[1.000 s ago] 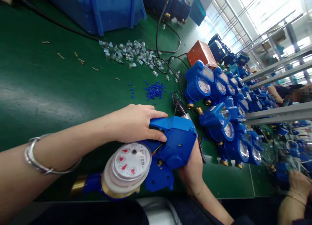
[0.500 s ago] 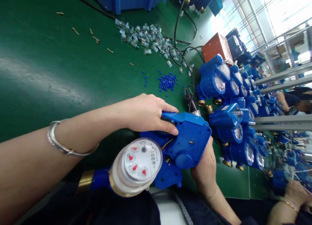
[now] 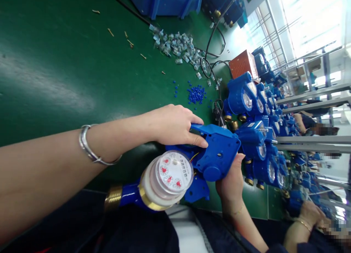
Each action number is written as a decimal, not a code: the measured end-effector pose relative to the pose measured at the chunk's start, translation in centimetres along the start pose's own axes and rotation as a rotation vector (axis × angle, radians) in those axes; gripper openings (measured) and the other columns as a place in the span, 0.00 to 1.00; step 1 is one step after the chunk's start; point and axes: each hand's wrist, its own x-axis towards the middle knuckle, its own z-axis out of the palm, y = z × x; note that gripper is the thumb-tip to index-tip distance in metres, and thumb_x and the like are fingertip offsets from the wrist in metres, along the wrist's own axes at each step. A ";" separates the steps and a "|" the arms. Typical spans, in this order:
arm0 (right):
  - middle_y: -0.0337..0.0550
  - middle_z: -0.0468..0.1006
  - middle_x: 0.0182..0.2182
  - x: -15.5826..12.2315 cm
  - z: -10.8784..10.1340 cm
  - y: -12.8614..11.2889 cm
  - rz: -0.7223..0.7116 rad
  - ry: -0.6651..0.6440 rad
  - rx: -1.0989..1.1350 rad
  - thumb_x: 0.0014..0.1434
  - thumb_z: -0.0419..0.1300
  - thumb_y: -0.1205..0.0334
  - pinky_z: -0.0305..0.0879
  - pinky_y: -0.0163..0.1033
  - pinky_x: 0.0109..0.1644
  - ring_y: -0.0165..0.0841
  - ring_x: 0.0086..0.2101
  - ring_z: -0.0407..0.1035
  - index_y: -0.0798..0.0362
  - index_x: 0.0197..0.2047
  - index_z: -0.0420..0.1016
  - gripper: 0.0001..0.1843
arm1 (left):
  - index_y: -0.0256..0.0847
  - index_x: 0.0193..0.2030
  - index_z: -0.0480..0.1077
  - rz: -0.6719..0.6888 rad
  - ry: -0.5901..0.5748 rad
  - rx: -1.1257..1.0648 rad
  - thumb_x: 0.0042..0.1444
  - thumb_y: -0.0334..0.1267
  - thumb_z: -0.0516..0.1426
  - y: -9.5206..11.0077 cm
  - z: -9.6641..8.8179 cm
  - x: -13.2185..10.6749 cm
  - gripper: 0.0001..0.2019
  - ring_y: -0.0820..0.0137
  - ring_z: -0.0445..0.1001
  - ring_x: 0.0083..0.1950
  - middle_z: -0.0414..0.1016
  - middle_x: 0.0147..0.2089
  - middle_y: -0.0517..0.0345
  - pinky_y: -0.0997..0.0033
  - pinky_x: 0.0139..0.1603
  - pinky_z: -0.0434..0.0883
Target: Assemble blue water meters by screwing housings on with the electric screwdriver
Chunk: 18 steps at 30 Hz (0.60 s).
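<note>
Brass pipe end (image 3: 113,199) projects leftward from the water meter (image 3: 161,181), located at the near edge of the green table (image 3: 55,110). Left hand (image 3: 175,125) grips the blue cover (image 3: 219,154), right of the dial (image 3: 175,170), thumb and forefinger slightly parted around its edge. Right hand (image 3: 232,181) supports the cover from underneath; its finger spread is hidden and cannot be told. More blue meters (image 3: 252,132) stand farther right.

Right hand (image 3: 231,183): fingers hidden behind housing (image 3: 226,145). Bin (image 3: 168,4) cut off by top edge. Meter (image 3: 174,172): digits too small to read. Co-worker's hand (image 3: 309,212) blurred, held thing unclear.
</note>
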 end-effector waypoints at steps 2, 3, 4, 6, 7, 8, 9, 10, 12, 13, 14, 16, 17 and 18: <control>0.45 0.71 0.60 0.2 0.2 -0.3 0.004 0.012 0.006 0.66 0.41 0.32 0.62 0.51 0.66 0.40 0.62 0.64 0.48 0.67 0.63 0.37 | 0.46 0.59 0.72 0.002 0.010 -0.019 0.55 0.70 0.49 -0.1 -0.1 -0.2 0.36 0.50 0.74 0.54 0.77 0.56 0.46 0.61 0.48 0.67; 0.45 0.71 0.60 0.3 0.4 -0.4 0.008 0.017 0.008 0.66 0.41 0.33 0.61 0.51 0.66 0.40 0.61 0.64 0.49 0.66 0.63 0.38 | 0.44 0.59 0.71 0.008 0.017 -0.025 0.55 0.70 0.49 -0.2 -0.1 -0.2 0.37 0.50 0.74 0.54 0.76 0.57 0.45 0.60 0.48 0.68; 0.46 0.72 0.60 0.5 0.5 -0.4 0.007 0.020 0.009 0.66 0.41 0.33 0.61 0.51 0.66 0.40 0.61 0.64 0.50 0.66 0.63 0.38 | 0.42 0.59 0.71 0.021 0.025 -0.026 0.56 0.69 0.49 -0.3 -0.2 -0.3 0.37 0.50 0.74 0.54 0.76 0.57 0.44 0.60 0.49 0.68; 0.47 0.72 0.59 0.9 0.7 -0.3 0.001 0.020 0.005 0.66 0.41 0.32 0.60 0.52 0.66 0.41 0.61 0.65 0.51 0.66 0.63 0.39 | 0.38 0.57 0.71 0.045 0.046 -0.018 0.57 0.68 0.48 -0.4 -0.4 -0.3 0.37 0.52 0.75 0.53 0.77 0.54 0.43 0.61 0.50 0.68; 0.47 0.73 0.59 1.1 0.8 -0.3 -0.001 0.015 0.000 0.66 0.40 0.32 0.60 0.52 0.67 0.41 0.60 0.65 0.51 0.66 0.64 0.39 | 0.37 0.56 0.72 0.050 0.055 -0.019 0.58 0.67 0.48 -0.5 -0.6 -0.4 0.36 0.53 0.75 0.52 0.77 0.53 0.43 0.62 0.50 0.68; 0.48 0.73 0.58 1.4 0.8 -0.2 -0.004 0.009 -0.007 0.66 0.40 0.32 0.60 0.53 0.67 0.42 0.60 0.66 0.52 0.66 0.64 0.39 | 0.36 0.55 0.72 0.052 0.059 -0.027 0.58 0.66 0.49 -0.5 -0.8 -0.4 0.35 0.55 0.76 0.52 0.77 0.53 0.43 0.64 0.50 0.68; 0.48 0.74 0.57 1.6 0.9 -0.2 -0.007 0.001 -0.017 0.66 0.40 0.32 0.60 0.53 0.66 0.42 0.60 0.66 0.52 0.65 0.65 0.39 | 0.36 0.56 0.72 0.053 0.057 -0.044 0.57 0.64 0.51 -0.5 -1.0 -0.4 0.34 0.57 0.76 0.52 0.77 0.53 0.44 0.66 0.50 0.69; 0.48 0.75 0.56 1.9 0.9 -0.2 -0.012 -0.006 -0.031 0.66 0.41 0.32 0.60 0.53 0.66 0.42 0.59 0.67 0.52 0.65 0.66 0.39 | 0.36 0.58 0.70 0.053 0.049 -0.069 0.57 0.62 0.53 -0.5 -1.1 -0.4 0.33 0.58 0.75 0.53 0.76 0.55 0.45 0.68 0.51 0.69; 0.48 0.76 0.54 2.3 0.8 -0.4 -0.032 -0.022 -0.070 0.66 0.41 0.33 0.61 0.53 0.66 0.42 0.58 0.67 0.52 0.63 0.68 0.38 | 0.39 0.63 0.65 0.057 0.023 -0.120 0.56 0.58 0.56 -0.5 -1.4 -0.5 0.33 0.61 0.75 0.55 0.75 0.58 0.48 0.71 0.52 0.68; 0.47 0.76 0.54 2.5 0.6 -0.5 -0.048 -0.032 -0.096 0.66 0.41 0.33 0.61 0.53 0.65 0.42 0.58 0.68 0.51 0.63 0.69 0.38 | 0.40 0.65 0.63 0.058 0.010 -0.135 0.56 0.56 0.56 -0.5 -1.5 -0.5 0.33 0.62 0.75 0.55 0.75 0.59 0.50 0.72 0.52 0.68; 0.47 0.77 0.54 2.6 0.5 -0.6 -0.067 -0.040 -0.124 0.67 0.41 0.33 0.62 0.53 0.65 0.42 0.57 0.68 0.51 0.62 0.70 0.37 | 0.41 0.66 0.61 0.056 0.001 -0.140 0.57 0.55 0.56 -0.6 -1.5 -0.4 0.33 0.63 0.76 0.54 0.75 0.59 0.51 0.73 0.51 0.68; 0.48 0.76 0.54 3.0 -0.1 -0.7 -0.114 -0.037 -0.189 0.67 0.42 0.35 0.62 0.52 0.64 0.41 0.56 0.69 0.51 0.60 0.71 0.35 | 0.43 0.67 0.61 0.053 -0.005 -0.133 0.59 0.54 0.55 -0.6 -1.4 -0.3 0.32 0.63 0.76 0.54 0.76 0.59 0.53 0.73 0.51 0.69; 0.49 0.75 0.55 3.2 -0.4 -0.5 -0.141 -0.017 -0.224 0.68 0.43 0.36 0.62 0.52 0.64 0.41 0.56 0.69 0.52 0.59 0.72 0.34 | 0.43 0.66 0.62 0.055 -0.005 -0.128 0.60 0.55 0.54 -0.7 -1.3 -0.3 0.31 0.63 0.76 0.54 0.76 0.59 0.52 0.72 0.52 0.69; 0.50 0.75 0.55 3.5 -0.8 -0.2 -0.168 0.015 -0.262 0.68 0.44 0.37 0.63 0.53 0.63 0.41 0.55 0.69 0.53 0.59 0.71 0.33 | 0.43 0.66 0.62 0.058 -0.003 -0.126 0.60 0.55 0.54 -0.7 -1.3 -0.2 0.30 0.63 0.76 0.55 0.75 0.60 0.52 0.71 0.53 0.68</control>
